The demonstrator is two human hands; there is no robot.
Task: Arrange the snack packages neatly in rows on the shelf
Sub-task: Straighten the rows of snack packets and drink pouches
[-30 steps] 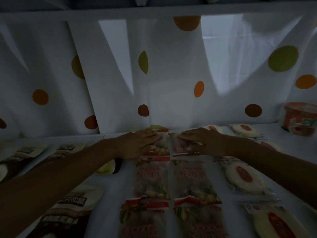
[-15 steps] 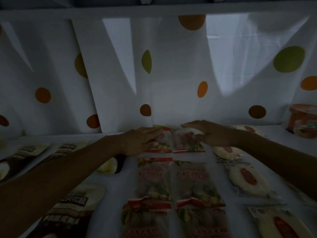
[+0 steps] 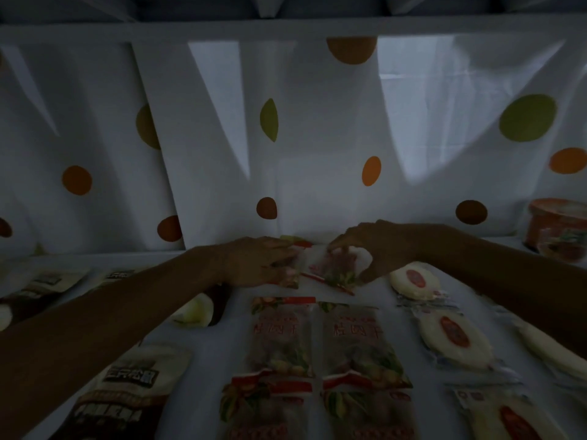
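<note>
Near, aligned snack packages lie on the shelf. Behind, the left hand, fingers straight, presses the back-left package. The right hand, flat a second ago, now pinches up the back-right package, probably to square it.

**A:** Where does my head view sit?
**B:** I read it at 6 o'clock, close above the shelf, wide-angle, facing 12 o'clock and downward toward the dotted backdrop.
</note>
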